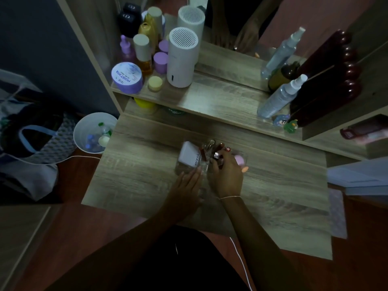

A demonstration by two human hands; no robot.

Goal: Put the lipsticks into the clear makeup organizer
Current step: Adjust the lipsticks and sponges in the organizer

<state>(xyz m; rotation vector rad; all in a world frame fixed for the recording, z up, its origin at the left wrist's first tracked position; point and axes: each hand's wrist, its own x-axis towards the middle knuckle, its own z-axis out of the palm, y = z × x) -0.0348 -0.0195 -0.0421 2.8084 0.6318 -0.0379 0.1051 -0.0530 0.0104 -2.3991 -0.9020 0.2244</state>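
Note:
The clear makeup organizer (178, 168) stands in the middle of the wooden desk (273, 185). A white box (189, 155) fills its left compartment, and several dark red lipsticks (219, 147) stand upright in its middle part. A pink sponge (239, 159) lies at its right end. My left hand (186, 185) rests flat against the organizer's near side, fingers stretched. My right hand (225, 175) hovers over the middle compartment, fingers curled around a dark red lipstick (220, 162); most of that lipstick is hidden by the fingers.
A raised shelf (210, 99) behind the desk carries purple jars, bottles, a white cylindrical device (182, 57), spray bottles (279, 97) and a dark red object. A mirror stands behind. A white bin (92, 133) and a bag lie on the floor at left. Papers lie at right.

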